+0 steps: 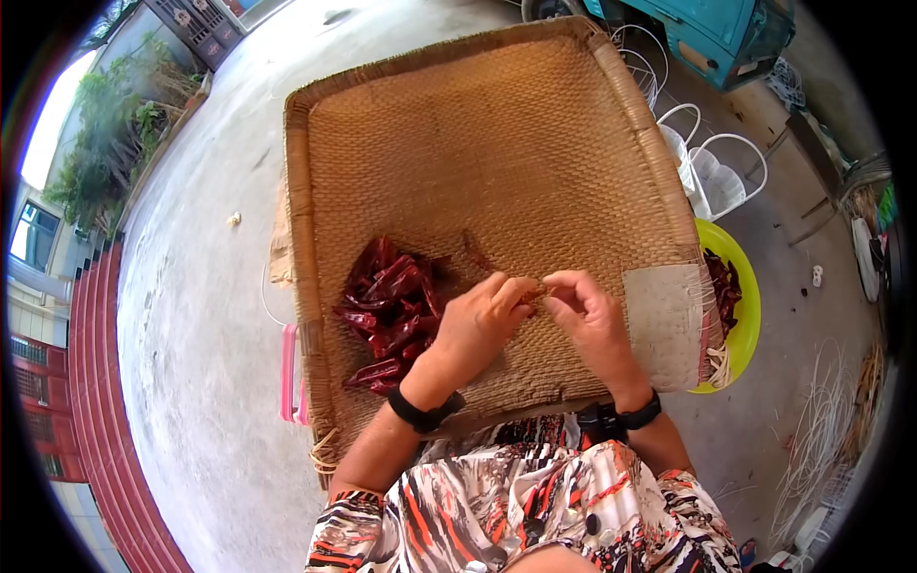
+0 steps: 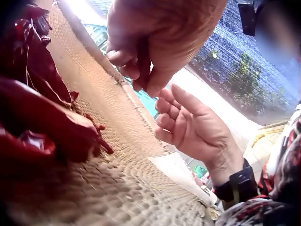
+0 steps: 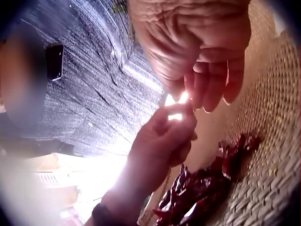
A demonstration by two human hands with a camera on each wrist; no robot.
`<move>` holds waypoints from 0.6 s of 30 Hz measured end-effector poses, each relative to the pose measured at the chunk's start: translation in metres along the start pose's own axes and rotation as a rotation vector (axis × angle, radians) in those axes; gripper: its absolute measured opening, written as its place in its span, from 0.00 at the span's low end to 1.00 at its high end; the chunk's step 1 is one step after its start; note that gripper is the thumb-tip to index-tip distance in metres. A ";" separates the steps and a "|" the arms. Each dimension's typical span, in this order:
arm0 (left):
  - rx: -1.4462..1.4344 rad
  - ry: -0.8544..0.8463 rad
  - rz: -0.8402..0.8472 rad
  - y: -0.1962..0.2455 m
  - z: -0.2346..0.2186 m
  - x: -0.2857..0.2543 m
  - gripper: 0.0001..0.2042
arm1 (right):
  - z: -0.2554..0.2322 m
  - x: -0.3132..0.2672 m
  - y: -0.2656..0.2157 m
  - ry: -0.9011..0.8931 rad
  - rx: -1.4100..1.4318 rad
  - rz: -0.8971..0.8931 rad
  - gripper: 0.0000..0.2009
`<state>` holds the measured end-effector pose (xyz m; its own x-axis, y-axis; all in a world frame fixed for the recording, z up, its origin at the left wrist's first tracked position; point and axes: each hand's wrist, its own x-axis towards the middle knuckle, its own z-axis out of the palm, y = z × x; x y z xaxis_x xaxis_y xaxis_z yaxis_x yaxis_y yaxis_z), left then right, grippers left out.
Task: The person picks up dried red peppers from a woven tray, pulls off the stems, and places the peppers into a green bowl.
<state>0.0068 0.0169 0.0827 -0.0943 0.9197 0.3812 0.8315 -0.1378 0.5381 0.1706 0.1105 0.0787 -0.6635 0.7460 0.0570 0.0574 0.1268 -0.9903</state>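
Note:
A heap of dark red dried chili peppers (image 1: pixel 387 306) lies on the left part of a woven tray (image 1: pixel 458 124). Over the tray, the left hand (image 1: pixel 482 320) pinches a dried chili pepper (image 2: pixel 143 61), largely covered by its fingers. The right hand (image 1: pixel 592 325) meets it from the right, fingers bent and fingertips right at the left hand's fingertips. I cannot tell whether the right thumb and forefinger pinch the pepper's end. In the right wrist view, the left hand (image 3: pixel 162 139) is below the right hand (image 3: pixel 197 52), with the heap beyond.
A lime-green basin (image 1: pixel 750 286) holding dark red peppers stands right of the tray, partly under its edge. White baskets (image 1: pixel 716 181) and a teal vehicle (image 1: pixel 716 38) are farther back. A pale patch (image 1: pixel 664 320) covers the tray's right side. Loose white strands (image 1: pixel 812 449) lie on the floor.

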 end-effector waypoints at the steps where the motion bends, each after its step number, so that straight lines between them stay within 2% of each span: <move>1: -0.096 -0.020 -0.094 0.000 0.004 -0.004 0.14 | 0.006 0.001 0.006 -0.012 0.024 0.000 0.09; 3: -0.291 -0.061 -0.281 0.002 0.010 -0.014 0.15 | 0.010 0.002 0.013 -0.030 0.059 0.007 0.07; 7: -0.499 -0.086 -0.367 0.006 0.000 -0.020 0.12 | 0.000 0.002 0.029 -0.019 0.191 0.069 0.05; 10: -0.637 -0.104 -0.556 0.005 -0.010 -0.018 0.11 | -0.004 0.001 0.031 0.006 0.305 0.143 0.05; 13: -0.987 -0.161 -0.532 -0.002 -0.008 -0.022 0.10 | -0.005 -0.002 0.032 0.001 0.370 0.196 0.04; 16: -1.097 -0.133 -0.571 -0.003 -0.008 -0.016 0.10 | -0.011 -0.004 0.028 0.047 0.409 0.196 0.04; 17: -1.031 -0.077 -0.544 -0.006 -0.008 -0.013 0.10 | -0.015 -0.005 0.025 0.073 0.419 0.190 0.04; 18: -0.815 -0.080 -0.536 -0.010 -0.011 -0.010 0.11 | -0.021 -0.006 0.023 0.160 0.414 0.165 0.05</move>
<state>-0.0067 0.0053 0.0818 -0.2866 0.9526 -0.1017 0.0531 0.1217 0.9911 0.1915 0.1232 0.0584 -0.5454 0.8297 -0.1189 -0.1712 -0.2491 -0.9532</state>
